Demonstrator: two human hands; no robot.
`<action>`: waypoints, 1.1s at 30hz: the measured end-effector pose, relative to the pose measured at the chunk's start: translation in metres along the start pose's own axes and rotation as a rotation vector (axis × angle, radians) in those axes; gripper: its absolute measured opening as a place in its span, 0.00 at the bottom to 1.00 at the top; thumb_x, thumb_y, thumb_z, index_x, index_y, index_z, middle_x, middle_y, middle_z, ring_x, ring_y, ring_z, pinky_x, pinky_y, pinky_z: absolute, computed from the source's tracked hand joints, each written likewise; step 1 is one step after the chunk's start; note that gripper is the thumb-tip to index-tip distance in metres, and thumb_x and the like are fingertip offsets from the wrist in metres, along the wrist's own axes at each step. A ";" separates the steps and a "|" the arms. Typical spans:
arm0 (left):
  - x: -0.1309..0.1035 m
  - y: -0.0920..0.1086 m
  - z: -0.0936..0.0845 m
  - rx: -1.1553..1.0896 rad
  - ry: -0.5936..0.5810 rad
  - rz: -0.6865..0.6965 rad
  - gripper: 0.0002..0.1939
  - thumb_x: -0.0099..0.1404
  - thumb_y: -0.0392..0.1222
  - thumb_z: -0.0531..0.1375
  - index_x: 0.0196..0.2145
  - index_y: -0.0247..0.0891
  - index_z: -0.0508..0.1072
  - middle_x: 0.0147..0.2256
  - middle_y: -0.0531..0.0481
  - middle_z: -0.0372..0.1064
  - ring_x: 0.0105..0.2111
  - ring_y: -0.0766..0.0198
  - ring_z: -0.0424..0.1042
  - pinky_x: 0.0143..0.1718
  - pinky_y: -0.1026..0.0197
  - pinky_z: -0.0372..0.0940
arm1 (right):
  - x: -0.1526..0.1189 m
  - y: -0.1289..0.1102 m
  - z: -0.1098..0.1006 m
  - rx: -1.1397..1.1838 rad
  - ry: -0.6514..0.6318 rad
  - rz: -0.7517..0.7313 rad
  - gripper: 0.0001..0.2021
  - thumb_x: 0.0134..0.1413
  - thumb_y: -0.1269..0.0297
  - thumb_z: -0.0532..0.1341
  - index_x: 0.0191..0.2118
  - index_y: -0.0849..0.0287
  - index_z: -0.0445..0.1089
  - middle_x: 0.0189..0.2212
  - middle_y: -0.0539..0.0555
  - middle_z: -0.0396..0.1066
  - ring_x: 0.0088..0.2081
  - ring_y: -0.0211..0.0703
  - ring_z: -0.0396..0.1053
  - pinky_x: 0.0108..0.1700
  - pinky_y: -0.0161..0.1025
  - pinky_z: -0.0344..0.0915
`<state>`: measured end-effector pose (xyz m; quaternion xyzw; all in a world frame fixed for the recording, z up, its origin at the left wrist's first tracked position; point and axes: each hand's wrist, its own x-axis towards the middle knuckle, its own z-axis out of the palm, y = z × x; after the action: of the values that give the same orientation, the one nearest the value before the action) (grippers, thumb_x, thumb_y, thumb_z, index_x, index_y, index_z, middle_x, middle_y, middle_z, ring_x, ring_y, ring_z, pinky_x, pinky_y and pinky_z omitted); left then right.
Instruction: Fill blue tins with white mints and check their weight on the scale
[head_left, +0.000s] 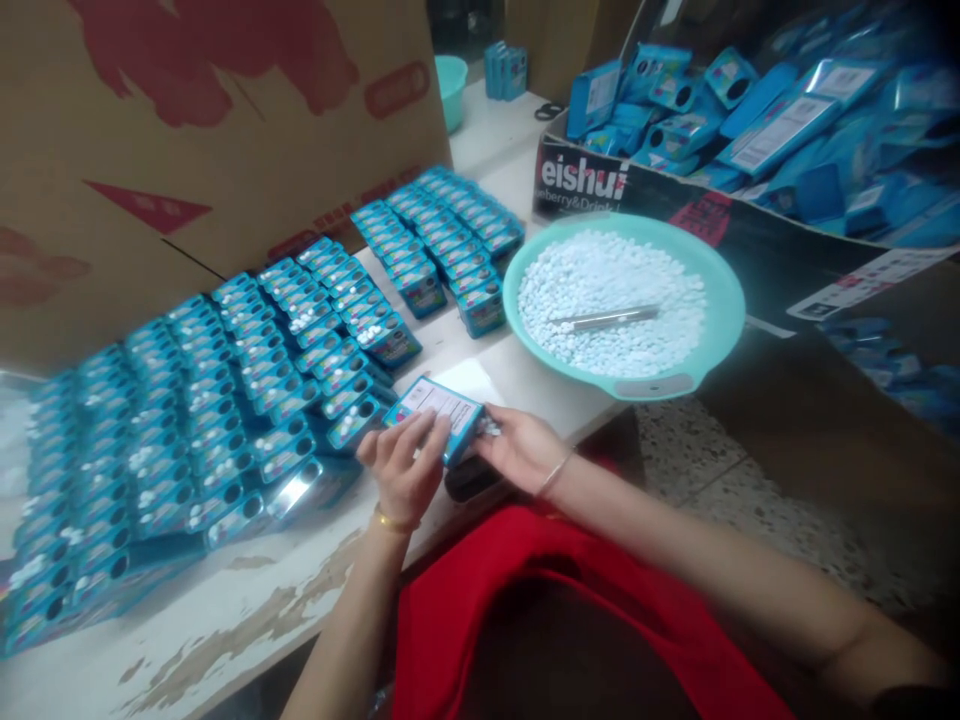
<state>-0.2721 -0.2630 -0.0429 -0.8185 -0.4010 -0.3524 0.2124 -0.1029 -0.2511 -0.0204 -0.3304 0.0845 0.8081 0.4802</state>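
A blue candy box [442,405] lies flat in my left hand [409,465], whose fingers rest across its printed face. At the box's right end my right hand [521,445] is curled around several small white candies [489,426]. The candies show between its fingertips and the box end. Just right of my hands sits a mint-green bowl [731,320] full of white candies [547,280], with a metal tool [611,318] lying on top. To the left stand rows of upright blue boxes [217,410], many with white candies on their tops.
A large cardboard box [225,120] stands behind the rows. At the right, a dark carton [570,180] is heaped with blue boxes [690,120]. A second green bowl [451,90] and a few boxes [505,70] stand at the back of the white table [292,580].
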 end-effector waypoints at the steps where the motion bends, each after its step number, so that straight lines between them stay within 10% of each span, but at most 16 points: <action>1: -0.001 0.000 0.000 0.005 0.005 0.001 0.17 0.60 0.30 0.59 0.46 0.44 0.73 0.41 0.46 0.77 0.42 0.59 0.72 0.44 0.54 0.54 | -0.001 0.001 0.001 0.000 -0.003 -0.002 0.11 0.61 0.78 0.51 0.37 0.69 0.70 0.27 0.56 0.76 0.30 0.37 0.74 0.40 0.36 0.75; 9: -0.008 -0.006 0.008 -0.117 -0.062 -0.143 0.22 0.57 0.31 0.58 0.49 0.44 0.70 0.43 0.46 0.75 0.42 0.57 0.71 0.45 0.52 0.56 | -0.003 0.000 0.001 0.003 0.005 -0.021 0.10 0.59 0.79 0.53 0.38 0.71 0.71 0.31 0.58 0.77 0.33 0.37 0.74 0.43 0.34 0.74; 19: -0.002 -0.006 0.047 -0.611 -0.146 -0.732 0.24 0.57 0.46 0.65 0.49 0.39 0.67 0.45 0.46 0.71 0.45 0.57 0.71 0.49 0.55 0.65 | -0.008 -0.025 -0.040 -0.140 0.035 -0.217 0.07 0.56 0.79 0.57 0.33 0.66 0.71 0.28 0.58 0.76 0.36 0.42 0.78 0.41 0.33 0.74; 28: 0.003 0.021 0.016 -0.305 0.040 -0.408 0.34 0.56 0.42 0.67 0.57 0.40 0.60 0.50 0.42 0.66 0.51 0.54 0.65 0.52 0.50 0.60 | -0.024 -0.025 -0.066 -0.095 0.032 -0.068 0.09 0.60 0.76 0.54 0.37 0.68 0.71 0.35 0.64 0.77 0.41 0.44 0.77 0.44 0.35 0.74; 33: 0.009 0.080 0.003 -0.385 -0.399 -0.070 0.14 0.67 0.39 0.55 0.51 0.44 0.67 0.46 0.46 0.69 0.40 0.59 0.67 0.37 0.56 0.62 | -0.037 -0.014 -0.072 0.004 0.029 -0.014 0.10 0.60 0.74 0.53 0.39 0.66 0.72 0.34 0.57 0.77 0.38 0.38 0.76 0.43 0.33 0.74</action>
<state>-0.2028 -0.3035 -0.0428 -0.8826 -0.3885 -0.2613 -0.0426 -0.0465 -0.3028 -0.0501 -0.3418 0.0909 0.7997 0.4852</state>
